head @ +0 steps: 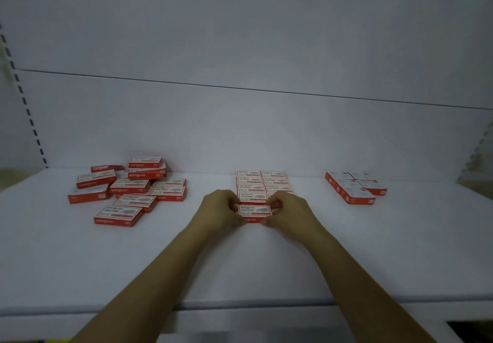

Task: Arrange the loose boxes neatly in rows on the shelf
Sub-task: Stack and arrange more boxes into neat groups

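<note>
We pinch one small red-and-white cardboard box (pixel 254 213) between left hand (pixel 221 209) and right hand (pixel 289 209), fronting the central rows (pixel 262 182) on the white shelf (pixel 266 262), a loose heap (pixel 128 190) still unsorted at left

Matt white shelf (pixel 266 268), smooth; printed red-and-white cardboard boxes (pixel 125 190), faintly glossy.

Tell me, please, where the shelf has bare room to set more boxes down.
Bare shelf runs along the front edge, and between the centre rows and the right group. The loose pile crowds the left; both hands occupy the centre front.
</note>
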The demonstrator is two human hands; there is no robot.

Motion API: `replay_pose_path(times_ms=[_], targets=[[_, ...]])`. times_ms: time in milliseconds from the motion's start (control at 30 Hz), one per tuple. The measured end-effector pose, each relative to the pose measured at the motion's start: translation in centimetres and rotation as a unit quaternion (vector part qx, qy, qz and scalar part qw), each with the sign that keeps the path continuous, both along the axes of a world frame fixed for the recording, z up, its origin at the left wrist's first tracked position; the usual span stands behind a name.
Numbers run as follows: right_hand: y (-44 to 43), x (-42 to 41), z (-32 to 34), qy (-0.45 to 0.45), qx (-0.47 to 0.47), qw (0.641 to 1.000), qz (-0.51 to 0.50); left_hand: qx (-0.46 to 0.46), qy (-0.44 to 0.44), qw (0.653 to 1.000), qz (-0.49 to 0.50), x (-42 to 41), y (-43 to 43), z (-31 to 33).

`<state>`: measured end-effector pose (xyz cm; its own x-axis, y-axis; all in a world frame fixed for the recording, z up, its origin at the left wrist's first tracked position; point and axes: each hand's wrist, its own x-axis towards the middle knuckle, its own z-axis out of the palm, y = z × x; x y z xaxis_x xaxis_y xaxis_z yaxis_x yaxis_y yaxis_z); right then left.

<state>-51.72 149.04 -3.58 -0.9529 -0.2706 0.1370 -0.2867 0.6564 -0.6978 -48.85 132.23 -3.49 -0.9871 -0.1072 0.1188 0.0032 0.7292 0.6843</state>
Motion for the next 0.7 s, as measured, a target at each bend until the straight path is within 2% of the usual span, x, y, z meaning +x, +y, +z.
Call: replay_pose_path(times_ms=[267, 467, 700], targets=[[-0.8, 0.2, -0.1, 0.042, 0.017, 0.998, -0.034, -0.019, 0.014, 0.999, 0.034, -0.4, 0.8, 0.1], [-0.9, 0.1, 0.0, 0.044, 0.051, 0.997, -0.023, -0.034, 0.013, 0.998, 0.042, -0.3, 0.6, 0.0], [-4.5, -0.2, 2.3, 0.103, 0.122, 0.987, 0.035, -0.130, 0.022, 0.988, 0.084, 1.9, -4.5, 1.4]])
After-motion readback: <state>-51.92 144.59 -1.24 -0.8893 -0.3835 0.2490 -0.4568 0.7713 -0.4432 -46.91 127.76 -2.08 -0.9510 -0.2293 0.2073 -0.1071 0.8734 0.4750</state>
